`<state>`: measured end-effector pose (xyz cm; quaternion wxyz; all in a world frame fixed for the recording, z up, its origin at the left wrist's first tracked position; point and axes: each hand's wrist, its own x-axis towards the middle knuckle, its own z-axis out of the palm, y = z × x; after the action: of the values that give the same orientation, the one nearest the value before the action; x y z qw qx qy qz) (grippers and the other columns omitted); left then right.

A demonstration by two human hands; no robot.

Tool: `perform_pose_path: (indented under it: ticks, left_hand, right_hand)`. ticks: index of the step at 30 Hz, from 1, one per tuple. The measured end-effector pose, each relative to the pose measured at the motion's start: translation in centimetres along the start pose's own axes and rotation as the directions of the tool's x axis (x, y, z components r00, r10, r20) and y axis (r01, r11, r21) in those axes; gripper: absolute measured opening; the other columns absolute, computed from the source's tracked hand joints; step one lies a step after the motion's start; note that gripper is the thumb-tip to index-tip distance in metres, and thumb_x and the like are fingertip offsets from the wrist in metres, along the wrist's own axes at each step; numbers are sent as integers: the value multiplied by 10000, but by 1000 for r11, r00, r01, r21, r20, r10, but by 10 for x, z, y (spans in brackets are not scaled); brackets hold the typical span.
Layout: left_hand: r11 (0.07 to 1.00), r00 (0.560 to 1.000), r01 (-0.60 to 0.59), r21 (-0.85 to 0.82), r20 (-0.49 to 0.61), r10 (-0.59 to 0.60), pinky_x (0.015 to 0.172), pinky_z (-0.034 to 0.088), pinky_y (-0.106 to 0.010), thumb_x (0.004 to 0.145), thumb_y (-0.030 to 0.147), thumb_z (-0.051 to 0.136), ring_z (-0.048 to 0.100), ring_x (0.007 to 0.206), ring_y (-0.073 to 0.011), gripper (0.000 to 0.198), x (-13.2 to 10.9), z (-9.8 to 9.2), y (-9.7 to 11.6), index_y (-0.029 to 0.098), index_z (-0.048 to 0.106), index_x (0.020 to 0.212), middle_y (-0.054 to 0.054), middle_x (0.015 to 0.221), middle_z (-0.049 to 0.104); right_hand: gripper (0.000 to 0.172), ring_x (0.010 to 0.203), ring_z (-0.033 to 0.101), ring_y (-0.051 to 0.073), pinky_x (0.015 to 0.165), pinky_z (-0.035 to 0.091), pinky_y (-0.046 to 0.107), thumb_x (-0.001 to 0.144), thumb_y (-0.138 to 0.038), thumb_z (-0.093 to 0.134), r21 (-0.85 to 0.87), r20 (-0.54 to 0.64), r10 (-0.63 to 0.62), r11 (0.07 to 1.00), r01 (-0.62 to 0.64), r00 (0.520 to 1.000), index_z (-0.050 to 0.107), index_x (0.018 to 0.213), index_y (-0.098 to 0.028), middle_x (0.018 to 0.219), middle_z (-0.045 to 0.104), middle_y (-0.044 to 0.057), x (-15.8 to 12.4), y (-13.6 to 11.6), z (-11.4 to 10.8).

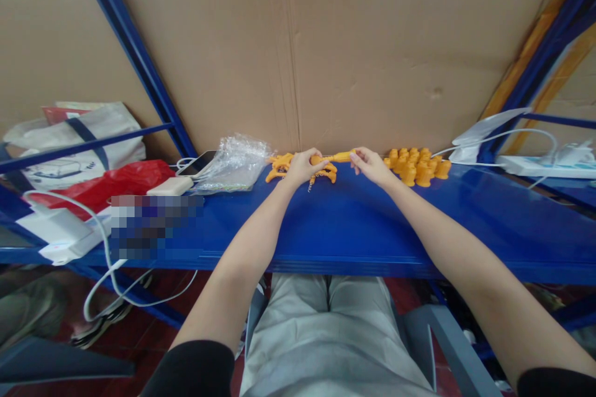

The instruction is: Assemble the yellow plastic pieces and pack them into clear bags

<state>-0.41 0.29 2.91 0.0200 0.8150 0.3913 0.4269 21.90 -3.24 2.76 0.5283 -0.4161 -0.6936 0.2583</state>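
At the back of the blue shelf, my left hand point(303, 165) is closed on a rounded orange piece point(318, 160). My right hand point(369, 165) pinches a slim yellow-orange piece point(342, 156), which points left with its narrow end towards my left hand. Whether the two pieces touch is too small to tell. Around my left hand lie curved orange parts point(278, 169) with small metal chains point(311, 183), partly hidden by the hand. To the right of my right hand, several orange spool-shaped pieces point(418, 166) stand upright in a group.
A clear plastic bag point(237, 161) lies left of the orange parts. Further left are a white box point(170, 186), a red bag point(130, 183), white chargers with cables point(58, 226) and a cloth bag point(79, 142). Cardboard point(372, 43) rises behind; a power strip point(544, 166) sits right.
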Motion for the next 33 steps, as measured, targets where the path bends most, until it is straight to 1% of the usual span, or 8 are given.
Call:
perform_pose_path:
  ticks: [3, 8, 13, 18, 22, 27, 31, 33]
  left_hand:
    - [999, 999, -33, 43, -16, 34, 647, 428, -243, 850, 401, 666, 592, 681, -142, 216, 0, 1, 0, 188, 664, 889, 4, 755, 695]
    - [990, 997, -71, 124, -28, 75, 732, 459, -269, 857, 359, 681, 644, 776, -176, 185, 1, 2, 2, 184, 660, 912, -38, 857, 720]
    - [973, 991, -111, 200, -47, 123, 770, 470, -285, 860, 369, 682, 651, 858, -203, 204, 2, 5, 1, 190, 666, 957, -62, 889, 708]
    - [966, 990, -116, 232, -48, 130, 758, 470, -281, 866, 390, 676, 643, 833, -198, 224, 1, 7, 1, 199, 673, 981, -52, 859, 680]
    - [963, 991, -110, 248, -49, 126, 755, 469, -280, 869, 401, 671, 643, 829, -200, 232, 0, 7, 1, 203, 671, 989, -52, 854, 677]
    - [967, 991, -113, 226, -41, 126, 773, 474, -288, 864, 403, 672, 654, 846, -204, 223, 1, 10, -3, 207, 665, 972, -53, 870, 694]
    - [973, 990, -114, 203, -52, 127, 760, 477, -286, 853, 396, 682, 655, 818, -197, 212, 1, 11, -6, 205, 655, 941, -45, 855, 704]
    - [976, 992, -101, 190, -53, 113, 755, 474, -283, 849, 379, 689, 654, 814, -195, 198, 1, 11, -7, 200, 650, 927, -44, 850, 705]
  right_hand:
    - [324, 448, 478, 68, 495, 382, 205, 861, -480, 692, 29, -3, 47, 998, -47, 999, 555, 777, -198, 585, 571, -40, 0, -6, 0]
    - [453, 398, 467, 66, 462, 365, 206, 885, -547, 633, 45, 10, 143, 989, -143, 990, 535, 628, -188, 496, 553, -20, 0, -11, 2]
    - [524, 380, 451, 64, 434, 352, 206, 896, -577, 598, 94, 14, 244, 965, -244, 970, 543, 569, -171, 466, 552, 4, -1, -12, 2]
    - [471, 369, 450, 72, 386, 338, 202, 904, -527, 619, 213, 35, 360, 909, -359, 932, 565, 612, -161, 474, 570, 18, 0, -14, 2]
    - [452, 361, 445, 76, 367, 343, 200, 907, -500, 629, 249, 39, 384, 890, -381, 923, 577, 622, -154, 451, 555, 22, 1, -16, 2]
    - [469, 350, 439, 78, 349, 340, 196, 905, -550, 604, 236, 71, 393, 886, -398, 917, 601, 656, -152, 443, 551, 22, 1, -13, 1]
    - [470, 378, 480, 80, 367, 357, 194, 916, -568, 573, 211, 76, 405, 886, -412, 911, 583, 684, -159, 513, 613, 47, 1, -9, 1]
    - [403, 408, 513, 78, 388, 378, 186, 925, -512, 596, 233, 69, 398, 885, -403, 915, 569, 718, -167, 579, 648, 43, 0, -9, 1]
